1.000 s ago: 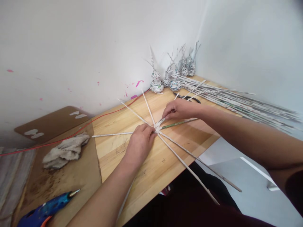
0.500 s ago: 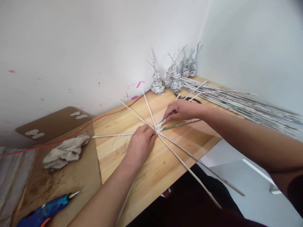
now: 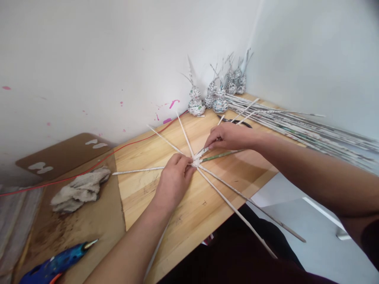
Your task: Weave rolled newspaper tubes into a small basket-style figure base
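Note:
Several rolled paper sticks spread like spokes over the wooden table from a woven centre. My left hand is closed on the left side of that centre, its fingertips pressed at the crossing. Thumb and fingers of my right hand pinch a printed paper strip just up and right of the centre. A green-tinted paper stick runs out below my right hand. Two long paper sticks reach past the table's front edge. Part of the centre is hidden by my left fingers.
Gourd-shaped woven paper figures stand by the wall. Black-handled scissors lie behind my right hand, near a pile of paper sticks. At left are a blue glue gun, a crumpled rag and a red cord.
The view has shifted slightly. My left hand's knuckles are raised a little more at the centre, while my right hand keeps its pinch on the strip in nearly the same place.

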### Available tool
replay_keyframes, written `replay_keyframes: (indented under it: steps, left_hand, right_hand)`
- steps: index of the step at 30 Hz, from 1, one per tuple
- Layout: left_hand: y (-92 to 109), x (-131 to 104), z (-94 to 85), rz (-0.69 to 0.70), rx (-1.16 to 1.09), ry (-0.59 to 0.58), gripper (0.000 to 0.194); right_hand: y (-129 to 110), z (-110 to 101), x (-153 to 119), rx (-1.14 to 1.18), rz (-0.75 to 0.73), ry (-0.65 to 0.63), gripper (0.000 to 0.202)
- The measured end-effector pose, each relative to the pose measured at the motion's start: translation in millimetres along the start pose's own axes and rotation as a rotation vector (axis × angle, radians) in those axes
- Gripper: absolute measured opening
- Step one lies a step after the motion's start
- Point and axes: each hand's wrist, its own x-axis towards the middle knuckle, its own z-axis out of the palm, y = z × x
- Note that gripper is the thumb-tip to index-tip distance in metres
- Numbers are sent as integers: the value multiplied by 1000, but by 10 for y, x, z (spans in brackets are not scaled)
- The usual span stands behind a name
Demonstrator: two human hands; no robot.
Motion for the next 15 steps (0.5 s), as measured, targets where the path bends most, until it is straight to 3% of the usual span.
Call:
replay_keyframes:
  steps: [4, 15]
  left_hand:
    - [-1, -1, 10, -23, -6, 13, 18]
    - [6, 8, -18, -34, 149, 34, 18]
  right_hand:
    - [-18, 2, 8, -33, 6, -15, 22]
    - [-90, -10, 26, -97, 14, -43, 23]
